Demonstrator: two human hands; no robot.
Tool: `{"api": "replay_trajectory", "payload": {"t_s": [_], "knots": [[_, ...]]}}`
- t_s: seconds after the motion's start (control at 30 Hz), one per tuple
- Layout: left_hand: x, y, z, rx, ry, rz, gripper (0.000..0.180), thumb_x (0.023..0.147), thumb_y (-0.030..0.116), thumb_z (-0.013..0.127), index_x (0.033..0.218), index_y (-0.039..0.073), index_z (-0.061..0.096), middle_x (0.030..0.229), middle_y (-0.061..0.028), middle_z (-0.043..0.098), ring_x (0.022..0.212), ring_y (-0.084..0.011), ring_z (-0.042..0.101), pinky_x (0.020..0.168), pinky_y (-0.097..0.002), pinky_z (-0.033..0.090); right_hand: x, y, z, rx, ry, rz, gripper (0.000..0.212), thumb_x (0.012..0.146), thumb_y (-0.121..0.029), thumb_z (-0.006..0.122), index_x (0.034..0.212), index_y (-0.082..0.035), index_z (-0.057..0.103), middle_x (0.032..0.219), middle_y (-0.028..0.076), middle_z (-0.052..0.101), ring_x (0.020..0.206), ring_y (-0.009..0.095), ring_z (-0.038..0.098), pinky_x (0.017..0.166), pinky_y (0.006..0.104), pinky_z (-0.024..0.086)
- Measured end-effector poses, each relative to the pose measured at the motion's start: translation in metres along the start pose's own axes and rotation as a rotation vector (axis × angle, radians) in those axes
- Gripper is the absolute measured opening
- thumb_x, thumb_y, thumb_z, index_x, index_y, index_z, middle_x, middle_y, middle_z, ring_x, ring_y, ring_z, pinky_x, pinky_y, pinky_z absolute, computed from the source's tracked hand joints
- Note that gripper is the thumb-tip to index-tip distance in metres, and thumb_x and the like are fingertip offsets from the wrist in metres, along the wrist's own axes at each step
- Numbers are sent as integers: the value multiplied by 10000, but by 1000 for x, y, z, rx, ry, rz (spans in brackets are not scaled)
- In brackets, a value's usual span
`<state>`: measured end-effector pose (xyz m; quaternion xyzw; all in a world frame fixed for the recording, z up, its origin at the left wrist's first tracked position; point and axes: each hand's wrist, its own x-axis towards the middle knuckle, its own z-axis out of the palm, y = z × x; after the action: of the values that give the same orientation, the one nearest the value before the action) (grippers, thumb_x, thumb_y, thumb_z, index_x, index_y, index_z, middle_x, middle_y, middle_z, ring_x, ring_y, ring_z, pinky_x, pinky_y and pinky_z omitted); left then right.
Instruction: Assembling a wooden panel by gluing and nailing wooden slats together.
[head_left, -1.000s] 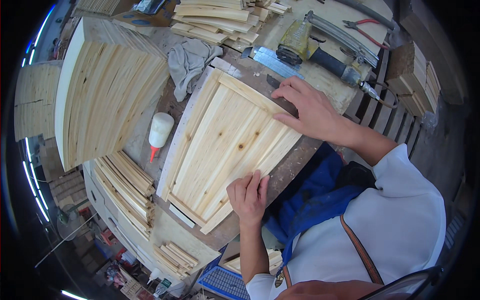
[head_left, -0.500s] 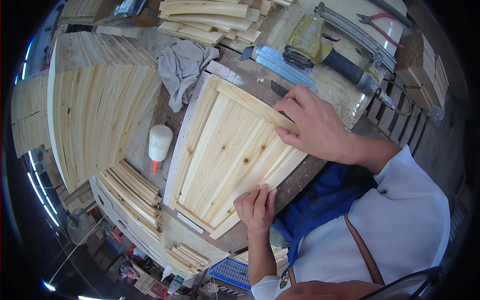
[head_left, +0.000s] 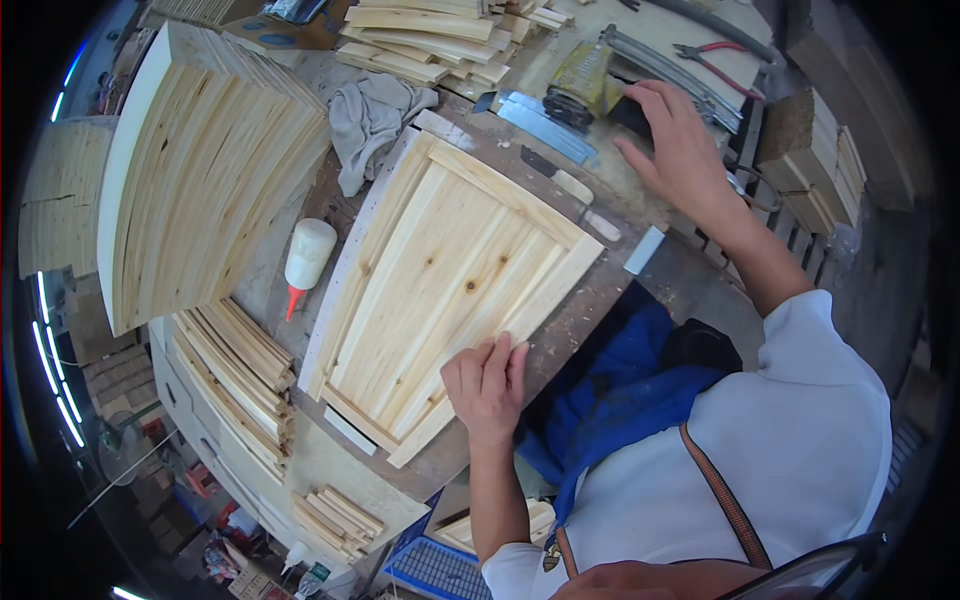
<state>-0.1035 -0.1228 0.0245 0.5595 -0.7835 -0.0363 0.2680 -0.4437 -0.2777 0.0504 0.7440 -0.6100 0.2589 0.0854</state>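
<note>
A pale wooden panel (head_left: 445, 290) with knots and strips framing its edges lies flat on the workbench. My left hand (head_left: 487, 385) rests at its near edge, bent fingers pressed together over the border strip. Beyond the panel, at the right, my right hand (head_left: 685, 150) hovers by a yellow nail gun (head_left: 580, 85), thumb and fingers apart. That hand and arm partly cover the tool's dark handle, so contact with it cannot be made out. Strips of silver staples (head_left: 547, 127) lie beside the gun. A putty knife (head_left: 572, 186) sits off the panel's far right corner.
Tall stacked boards (head_left: 205, 190) stand at the left. A white glue bottle (head_left: 310, 252) with a red tip and a grey rag (head_left: 370, 125) lie near the panel. Loose wooden strips (head_left: 425, 40) are piled at the back; red-handled pliers (head_left: 718, 68) lie far right.
My right hand has let go of the panel's right corner and moved up and right to the nail gun, uncovering the putty knife. My left hand stays on the panel's near edge.
</note>
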Motion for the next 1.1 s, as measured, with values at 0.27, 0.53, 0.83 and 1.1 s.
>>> {"api": "replay_trajectory", "payload": {"t_s": [0.27, 0.53, 0.83, 1.1], "knots": [[-1, -2, 2, -56, 93, 41, 305, 825, 202, 883, 1084, 99, 759, 971, -53, 672, 903, -267, 625, 813, -411, 487, 15, 12, 16, 72, -371, 233, 782, 870, -171, 769, 1533, -29, 381, 1290, 273, 656, 1186, 458, 639, 1017, 496, 527], [-5, -6, 2, -108, 172, 57, 281, 838, 201, 863, 1064, 89, 740, 942, -53, 654, 904, -263, 625, 801, -411, 473, 45, 15, -10, 83, -418, 198, 668, 810, -182, 778, 1414, 9, 565, 1189, 281, 715, 1123, 447, 685, 987, 457, 548], [-4, -6, 3, -132, 192, 68, 269, 796, 195, 888, 1004, 90, 754, 934, -54, 670, 891, -258, 624, 786, -404, 477, 104, -60, -58, 531, -683, 141, 296, 867, -234, 818, 1010, 13, 741, 659, 36, 659, 475, 100, 591, 475, 287, 482], [-6, -9, 2, -156, 181, 73, 255, 820, 225, 868, 1007, 95, 752, 923, -53, 651, 887, -267, 616, 796, -410, 470, 159, -118, -2, 472, -742, 85, 245, 868, -214, 796, 806, 4, 702, 584, 32, 620, 432, 114, 554, 451, 297, 457]]}}
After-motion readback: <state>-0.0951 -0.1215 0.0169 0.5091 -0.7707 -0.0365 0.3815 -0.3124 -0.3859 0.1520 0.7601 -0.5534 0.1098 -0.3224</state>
